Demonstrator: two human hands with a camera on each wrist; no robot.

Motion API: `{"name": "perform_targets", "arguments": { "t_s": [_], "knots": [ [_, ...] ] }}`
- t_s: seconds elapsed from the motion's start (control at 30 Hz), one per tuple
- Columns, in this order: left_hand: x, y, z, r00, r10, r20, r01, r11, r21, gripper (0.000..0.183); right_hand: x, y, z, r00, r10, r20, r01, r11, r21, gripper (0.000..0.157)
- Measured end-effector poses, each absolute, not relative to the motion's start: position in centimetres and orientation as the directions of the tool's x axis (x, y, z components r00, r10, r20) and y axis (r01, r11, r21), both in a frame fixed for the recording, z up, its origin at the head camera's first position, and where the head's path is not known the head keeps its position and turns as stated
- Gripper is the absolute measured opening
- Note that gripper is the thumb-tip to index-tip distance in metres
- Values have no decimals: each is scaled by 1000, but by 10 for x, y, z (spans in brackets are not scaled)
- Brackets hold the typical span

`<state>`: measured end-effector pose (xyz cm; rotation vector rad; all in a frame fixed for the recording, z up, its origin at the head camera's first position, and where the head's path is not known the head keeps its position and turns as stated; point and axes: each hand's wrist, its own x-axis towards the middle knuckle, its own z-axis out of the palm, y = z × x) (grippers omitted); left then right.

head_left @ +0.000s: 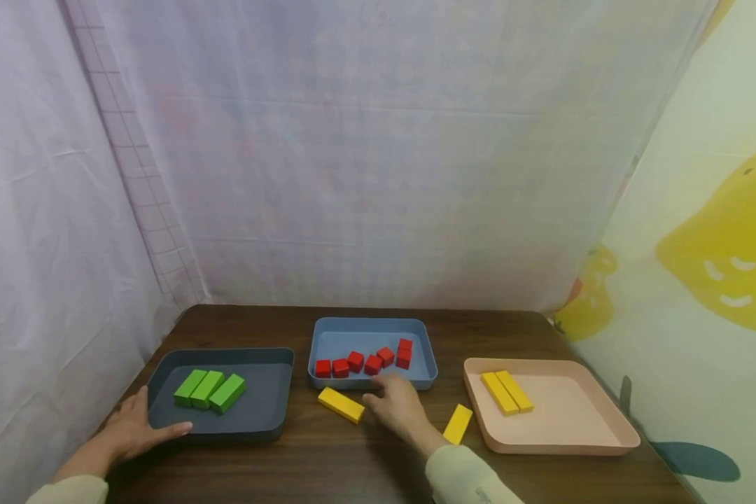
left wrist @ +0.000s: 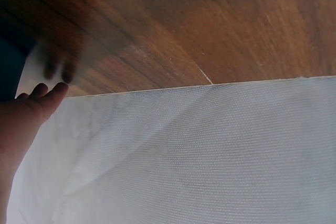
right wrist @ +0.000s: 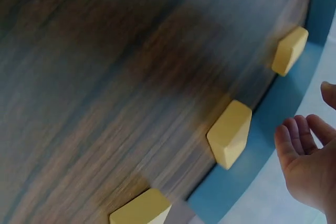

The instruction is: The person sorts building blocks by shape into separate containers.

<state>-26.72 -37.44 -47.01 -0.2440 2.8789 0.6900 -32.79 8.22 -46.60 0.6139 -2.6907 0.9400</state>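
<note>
My left hand (head_left: 129,427) rests at the near left corner of a dark grey tray (head_left: 267,392), thumb apart from the fingers along its front side. Three green blocks (head_left: 208,389) lie in that tray. In the left wrist view the left hand's fingers (left wrist: 52,98) look straight beside the tray's dark edge. My right hand (head_left: 400,409) hovers just in front of a blue tray (head_left: 372,325), between two yellow blocks on the table, one left (head_left: 341,405) and one right (head_left: 458,423). In the right wrist view its fingers (right wrist: 302,135) are loosely bent, holding nothing; three yellow blocks (right wrist: 230,132) show there.
Several red cubes (head_left: 373,365) lie in the blue tray. A peach tray (head_left: 579,399) on the right holds two yellow blocks (head_left: 507,392). All stand on a dark wooden table (head_left: 327,469), with white cloth (head_left: 378,175) hanging behind and at the left.
</note>
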Motion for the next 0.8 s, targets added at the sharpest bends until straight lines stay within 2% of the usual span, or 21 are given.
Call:
{"name": "perform_targets", "arguments": {
  "t_s": [0.23,0.37,0.6,0.8],
  "knots": [
    [-269,-374,-470,-974,-117,-195,-191,885,424,135,-325,66,-470,-887,-362,286,-458,764,-455,38],
    [-270,-374,-471,-974,-119,-193,-192,886,423,135,-326,60,-469,-887,-370,277,-459,771,-442,38],
    [-270,-375,-471,-969,-130,-209,-209,883,420,136,-331,49,-472,-910,-369,187,-413,790,-453,39],
    [-270,-375,-472,-967,-138,-214,-218,882,417,136,-332,46,-479,-889,-401,220,-455,817,-354,34]
  ]
}}
